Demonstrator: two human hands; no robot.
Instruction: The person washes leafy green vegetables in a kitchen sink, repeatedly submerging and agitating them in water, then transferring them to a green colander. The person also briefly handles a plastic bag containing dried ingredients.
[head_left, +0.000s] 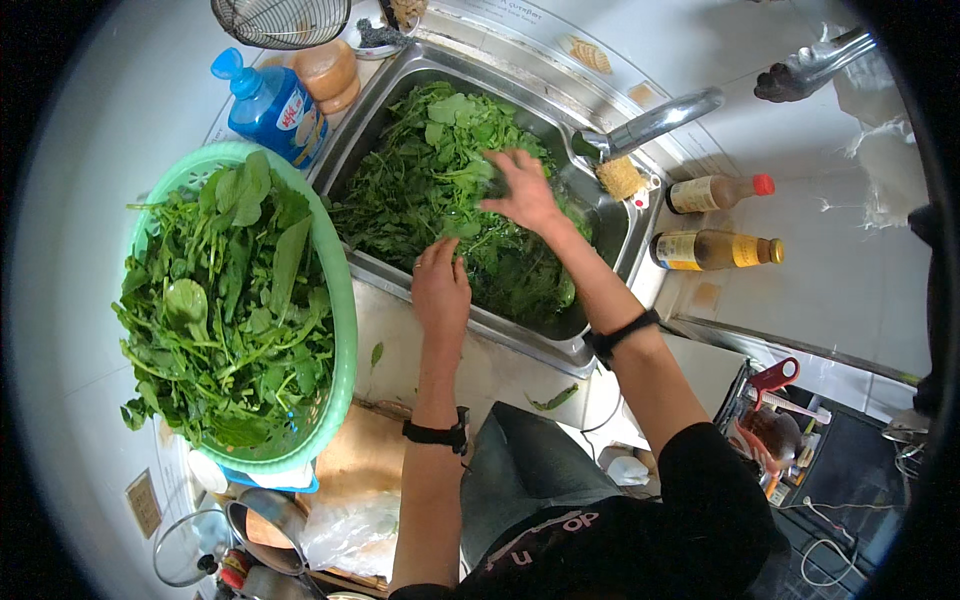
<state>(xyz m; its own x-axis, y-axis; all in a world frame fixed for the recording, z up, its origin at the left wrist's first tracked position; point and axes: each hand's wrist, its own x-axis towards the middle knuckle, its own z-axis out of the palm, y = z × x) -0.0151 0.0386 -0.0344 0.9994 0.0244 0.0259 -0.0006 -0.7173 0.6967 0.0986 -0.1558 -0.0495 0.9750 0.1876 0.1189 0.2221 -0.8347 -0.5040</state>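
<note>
Leafy greens (420, 172) fill much of the stainless-steel sink (517, 334), with some water showing among them. Over the right part of the leaves my right hand (525, 191) is spread, fingers apart, with nothing plainly held. My left hand (442, 281) reaches over the sink's near rim, its fingertips at the edge of the greens; whether it pinches a leaf I cannot tell. To the left, a light-green plastic colander basket (343, 322) is heaped with more leafy greens (225, 315). Black bands circle both forearms.
A chrome faucet (652, 124) arches over the sink's far right corner, beside a sponge (621, 178). Two bottles (712, 193) stand to the right. A blue dish-soap bottle (274, 109) is behind the basket. Loose leaves (555, 397) lie on the near counter. A wooden board (364, 450) sits lower left.
</note>
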